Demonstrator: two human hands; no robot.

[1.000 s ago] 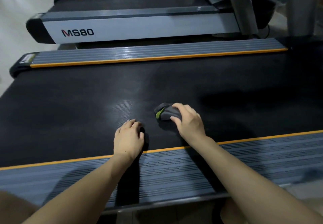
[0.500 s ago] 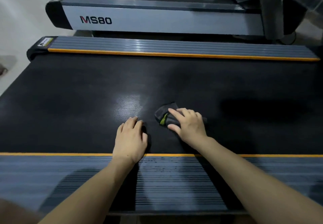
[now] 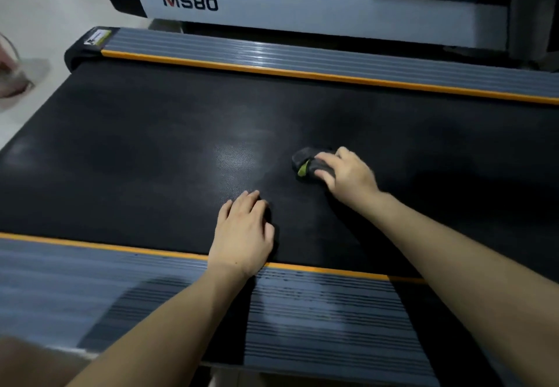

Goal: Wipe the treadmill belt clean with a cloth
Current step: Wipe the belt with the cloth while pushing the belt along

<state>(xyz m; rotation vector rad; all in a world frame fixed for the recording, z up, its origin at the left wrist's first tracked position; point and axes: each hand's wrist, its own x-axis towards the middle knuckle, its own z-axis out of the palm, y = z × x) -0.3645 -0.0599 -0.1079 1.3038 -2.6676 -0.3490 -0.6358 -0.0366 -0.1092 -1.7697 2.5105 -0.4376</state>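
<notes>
The black treadmill belt [image 3: 145, 150] fills the middle of the head view, between two grey ribbed side rails with orange edges. A small dark cloth with a green stripe [image 3: 305, 163] lies bunched on the belt near its centre. My right hand [image 3: 348, 173] presses down on the cloth, fingers curled over its right part, hiding that side. My left hand [image 3: 243, 232] rests flat on the belt near the near orange edge, fingers together, holding nothing.
The near side rail [image 3: 317, 320] runs under both forearms. The far side rail [image 3: 302, 60] lies beyond the belt. Behind it stands a second treadmill marked MS80 [image 3: 189, 2]. Pale floor and a blurred light object [image 3: 18, 81] are at the left.
The view has swung and drawn closer. My right hand has slid the cloth a little farther across the belt, away from my left hand, which stays planted.
</notes>
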